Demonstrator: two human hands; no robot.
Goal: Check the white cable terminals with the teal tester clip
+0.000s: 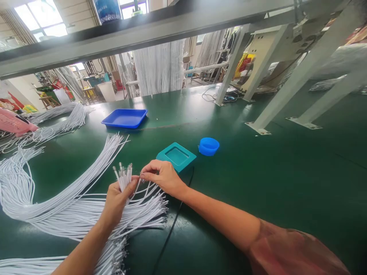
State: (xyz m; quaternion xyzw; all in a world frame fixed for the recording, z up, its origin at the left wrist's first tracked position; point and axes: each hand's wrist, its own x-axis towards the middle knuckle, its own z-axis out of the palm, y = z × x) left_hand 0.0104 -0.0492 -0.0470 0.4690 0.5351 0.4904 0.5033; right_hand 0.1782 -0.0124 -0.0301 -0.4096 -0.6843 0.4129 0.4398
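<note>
Reddish sleeve [289, 248] toward the near edge of the green surface [258, 179]; right hand [164, 176] pinches one cable end [138, 186] — just right of the upright bundle [123, 181] the left hand [118, 196] clasps.

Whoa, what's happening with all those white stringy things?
A person's left hand grips an upright bunch of thin white cables with silvery tips. Their right hand is beside it, fingertips pinched at the end of a single white cable. Many more long white cables lie on the shiny green tabletop. Beyond the right hand sit a shallow teal square tray and a small round blue cup.
</note>
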